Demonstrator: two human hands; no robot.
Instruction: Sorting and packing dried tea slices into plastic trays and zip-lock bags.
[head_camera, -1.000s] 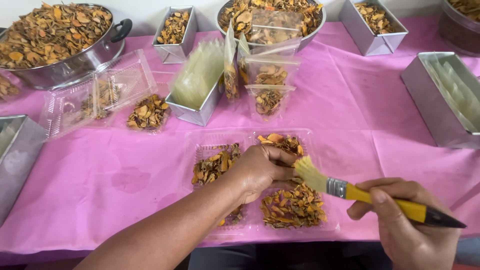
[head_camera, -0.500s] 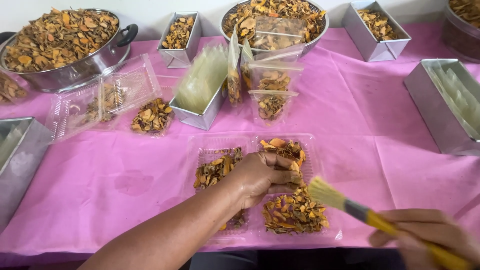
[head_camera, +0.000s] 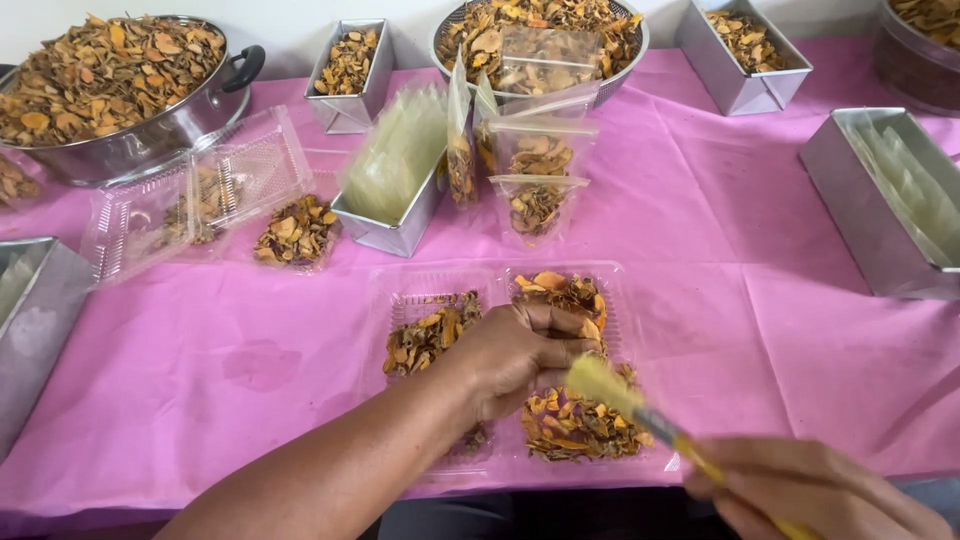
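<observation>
On the near counter the clear tray already holds dried pieces; left hand, grip closed on a few, rests inside; right hand grips the brush; bagging seems unfinished.

You are at a small food-packing table, the sort of hand-run workspace where dried goods get portioned and bagged. A pink plastic cloth covers the whole surface in front of you. A big metal pot and a wire basket are heaped with dried orange-brown slices, and smaller metal tins hold more of the same. One tin holds a stack of empty clear pouches, filled pouches stand upright beside it, and clear plastic clamshell trays lie open nearby.
</observation>
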